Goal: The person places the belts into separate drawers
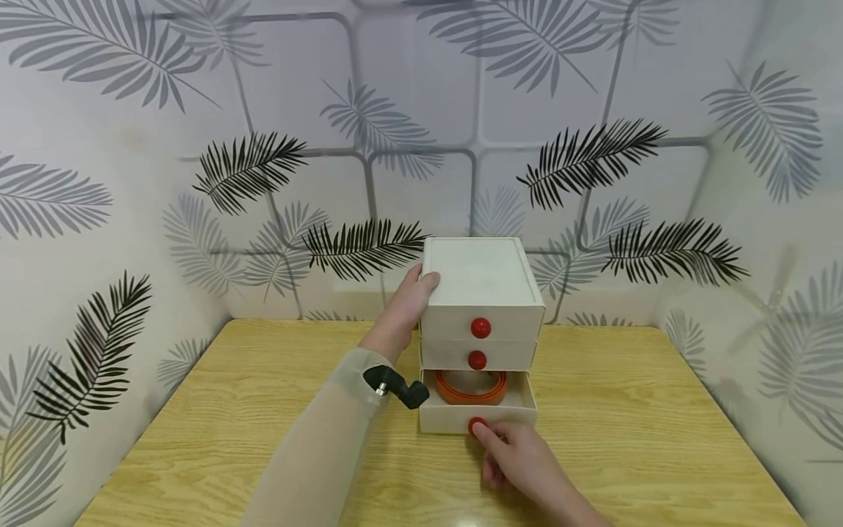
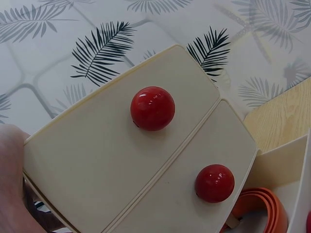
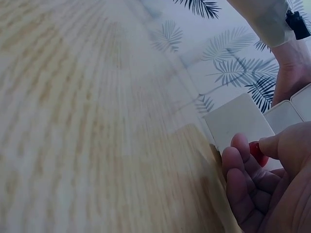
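A small cream-white drawer cabinet [image 1: 484,271] with three drawers and round red knobs stands on the wooden table. My left hand [image 1: 410,298] rests along its upper left side, the thumb lying over the top edge. Between thumb and fingers, my right hand [image 1: 523,457] pinches the red knob [image 3: 258,153] of the bottom drawer [image 1: 435,419]. This drawer is pulled out, and a coiled orange strap, like a rolled belt [image 1: 470,395], lies inside it. Above, the top knob [image 2: 152,108] and middle knob [image 2: 214,183] are on closed drawers.
The wood-grain table [image 1: 290,380] extends to both sides of the cabinet and in front of it. Behind stands a wall [image 1: 421,95] with a leaf pattern, and similar walls flank the table. A black mount [image 1: 398,386] is strapped to the left wrist.
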`<state>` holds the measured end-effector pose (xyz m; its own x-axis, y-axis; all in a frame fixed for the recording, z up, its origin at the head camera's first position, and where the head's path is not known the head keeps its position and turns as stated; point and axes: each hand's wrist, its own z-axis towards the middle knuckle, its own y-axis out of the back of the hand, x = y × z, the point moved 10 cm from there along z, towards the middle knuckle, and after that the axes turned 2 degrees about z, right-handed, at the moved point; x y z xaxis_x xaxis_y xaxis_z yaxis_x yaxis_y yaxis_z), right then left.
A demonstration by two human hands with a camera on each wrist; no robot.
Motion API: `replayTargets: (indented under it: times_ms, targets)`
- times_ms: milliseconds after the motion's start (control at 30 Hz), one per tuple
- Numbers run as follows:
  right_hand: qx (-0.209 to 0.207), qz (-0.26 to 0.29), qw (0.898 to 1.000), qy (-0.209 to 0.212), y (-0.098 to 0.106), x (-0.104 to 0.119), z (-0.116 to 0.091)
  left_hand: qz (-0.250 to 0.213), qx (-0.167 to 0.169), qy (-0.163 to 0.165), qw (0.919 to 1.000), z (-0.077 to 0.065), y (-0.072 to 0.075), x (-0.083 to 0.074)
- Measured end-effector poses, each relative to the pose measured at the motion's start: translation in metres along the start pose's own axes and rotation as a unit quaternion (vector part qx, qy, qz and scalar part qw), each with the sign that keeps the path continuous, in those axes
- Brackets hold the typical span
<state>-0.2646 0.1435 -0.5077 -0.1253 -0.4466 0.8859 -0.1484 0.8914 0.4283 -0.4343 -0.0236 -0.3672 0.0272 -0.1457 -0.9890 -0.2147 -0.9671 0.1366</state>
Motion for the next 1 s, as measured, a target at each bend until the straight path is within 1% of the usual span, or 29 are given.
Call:
replayTargets:
  times_ms: [133,300,567,867,1000]
  targets:
    - [-0.007,0.0,1.0,-0.004,0.001,0.002,0.004,-0.002,-0.001,-0.003,1.0,0.001,0.0,0.0]
    - [-0.021,0.002,1.0,0.005,0.004,0.006,0.007,-0.001,-0.003,-0.003,1.0,0.001,0.0,0.0]
    - [-0.03,0.003,0.999,0.02,0.007,0.01,0.013,0.002,-0.004,-0.004,1.0,0.001,0.0,0.0]
    - [-0.036,0.013,0.999,0.011,0.009,0.009,0.024,0.0,-0.002,-0.003,1.0,0.0,0.0,0.0]
    - [-0.038,0.005,0.999,0.006,0.009,0.01,0.028,0.0,-0.004,-0.003,1.0,0.001,0.0,0.0]
